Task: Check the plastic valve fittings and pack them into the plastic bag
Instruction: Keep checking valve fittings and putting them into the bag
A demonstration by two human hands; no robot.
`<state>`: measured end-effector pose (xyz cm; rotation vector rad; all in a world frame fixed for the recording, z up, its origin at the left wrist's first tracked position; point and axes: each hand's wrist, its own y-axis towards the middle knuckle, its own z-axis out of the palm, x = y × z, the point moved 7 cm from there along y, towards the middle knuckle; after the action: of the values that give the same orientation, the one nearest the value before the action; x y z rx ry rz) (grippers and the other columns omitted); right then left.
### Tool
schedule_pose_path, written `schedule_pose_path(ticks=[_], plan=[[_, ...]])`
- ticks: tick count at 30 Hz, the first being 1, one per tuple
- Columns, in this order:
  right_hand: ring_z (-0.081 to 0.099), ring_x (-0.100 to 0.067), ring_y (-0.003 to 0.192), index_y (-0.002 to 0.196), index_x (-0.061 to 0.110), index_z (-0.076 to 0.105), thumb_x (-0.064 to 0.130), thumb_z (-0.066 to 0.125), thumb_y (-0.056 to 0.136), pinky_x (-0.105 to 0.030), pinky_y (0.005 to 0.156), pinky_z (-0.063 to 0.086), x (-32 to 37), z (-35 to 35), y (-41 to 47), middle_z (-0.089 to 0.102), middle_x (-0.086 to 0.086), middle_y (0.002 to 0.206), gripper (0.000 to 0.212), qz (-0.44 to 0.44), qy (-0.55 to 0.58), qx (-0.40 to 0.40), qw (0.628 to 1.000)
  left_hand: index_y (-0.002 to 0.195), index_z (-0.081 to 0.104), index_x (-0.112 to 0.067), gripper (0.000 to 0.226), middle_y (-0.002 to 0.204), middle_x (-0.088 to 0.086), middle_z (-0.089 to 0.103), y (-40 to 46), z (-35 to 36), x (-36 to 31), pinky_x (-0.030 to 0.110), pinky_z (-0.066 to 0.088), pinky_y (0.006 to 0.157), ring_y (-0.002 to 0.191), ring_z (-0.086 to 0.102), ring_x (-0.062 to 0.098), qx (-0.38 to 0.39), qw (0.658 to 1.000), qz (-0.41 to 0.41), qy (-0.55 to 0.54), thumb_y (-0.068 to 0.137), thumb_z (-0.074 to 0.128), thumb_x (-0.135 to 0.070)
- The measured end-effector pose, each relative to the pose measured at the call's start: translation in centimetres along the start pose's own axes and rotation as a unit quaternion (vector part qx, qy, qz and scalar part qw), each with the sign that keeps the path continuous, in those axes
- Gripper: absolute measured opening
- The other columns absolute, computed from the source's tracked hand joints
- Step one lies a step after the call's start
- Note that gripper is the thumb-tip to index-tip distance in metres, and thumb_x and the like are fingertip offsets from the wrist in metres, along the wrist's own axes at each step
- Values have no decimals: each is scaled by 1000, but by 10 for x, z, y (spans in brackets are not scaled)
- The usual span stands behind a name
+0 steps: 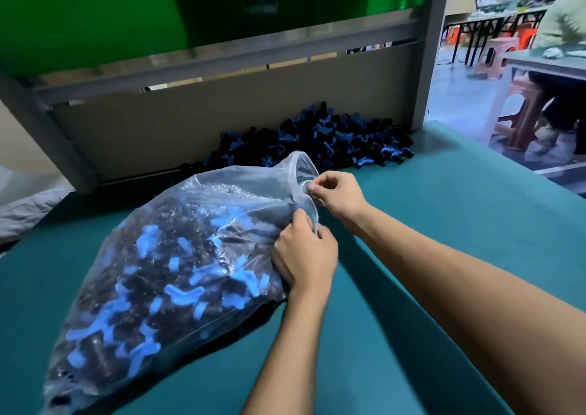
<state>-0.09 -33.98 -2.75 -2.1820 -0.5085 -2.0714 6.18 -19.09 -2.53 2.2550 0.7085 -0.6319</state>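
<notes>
Head view: both hands, left hand (304,257), right hand (337,194), pinch plastic bag (177,256) mouth

You have one view only, from the camera on your head. It looks forward and down across the table (444,224), close enough that both forearms reach in from the bottom right. The wide lens bends the edges, and the far frame (222,65) fills the top.
</notes>
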Motion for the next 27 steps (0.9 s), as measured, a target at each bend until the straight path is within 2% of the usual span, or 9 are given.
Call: schedule_pose_path(ticks=[3,6,8,10,16,19,21,24,27], plan=[[62,-12,65,88,2,67,13,72,92,-23,59,53,-12,-10,5,68,-8,78,13,11,-12,-28,999,77,43,-19,20,75,6,67,-5,10,-11,39,30,58,74,61,38,-5,1000,-12,-12,84,60,-28],[67,-25,92,107,4,64,22,70,93,-37,83,57,-20,-40,22,68,-15,103,23,6,-163,-73,984,73,39,-20,30,65,3,60,-10,11,-11,37,27,53,65,57,37,-57,997,-5,-49,85,65,-27],[56,-34,114,126,7,56,25,67,93,-39,100,45,-25,-59,39,56,-19,125,39,-1,-372,-66,926,72,38,-21,32,62,2,57,-9,10,-9,35,26,52,62,55,37,-92,993,-3,-70,84,67,-25],[40,-42,125,141,13,44,25,62,95,-43,105,37,-29,-72,53,38,-21,141,51,6,-483,-54,874,75,40,-23,28,66,1,57,-7,11,-15,38,29,54,68,55,35,-101,991,18,-81,82,67,-19],[19,-40,142,156,40,20,-8,50,87,-50,102,47,-32,-78,96,-7,-4,166,90,-12,-611,31,791,85,50,-24,21,87,-1,58,-3,40,-27,45,43,68,90,54,28,-4,996,77,-40,78,60,-6],[20,-40,143,158,34,22,-5,46,91,-52,110,41,-38,-77,110,-6,-5,167,81,9,-637,70,768,84,51,-26,21,89,-2,58,-2,48,-24,43,45,68,94,54,26,29,997,72,-16,79,60,-7],[26,-40,139,154,22,32,-2,48,91,-54,109,41,-40,-77,113,8,-10,164,69,-9,-634,53,771,84,50,-27,21,89,-2,59,-2,49,-24,43,45,69,95,54,26,39,997,69,-11,79,60,-8],[40,-40,123,127,4,57,-1,54,89,-51,100,47,-34,-71,106,32,-17,145,39,-93,-630,12,771,84,49,-27,21,90,-1,60,-2,51,-23,41,42,70,96,54,26,56,996,62,-7,80,59,-9],[51,-38,108,98,1,65,0,61,85,-38,88,48,-26,-75,91,49,-18,121,14,-126,-594,-36,794,85,49,-28,20,92,-1,60,-1,52,-23,39,39,70,97,55,26,70,996,58,-2,81,59,-10]])
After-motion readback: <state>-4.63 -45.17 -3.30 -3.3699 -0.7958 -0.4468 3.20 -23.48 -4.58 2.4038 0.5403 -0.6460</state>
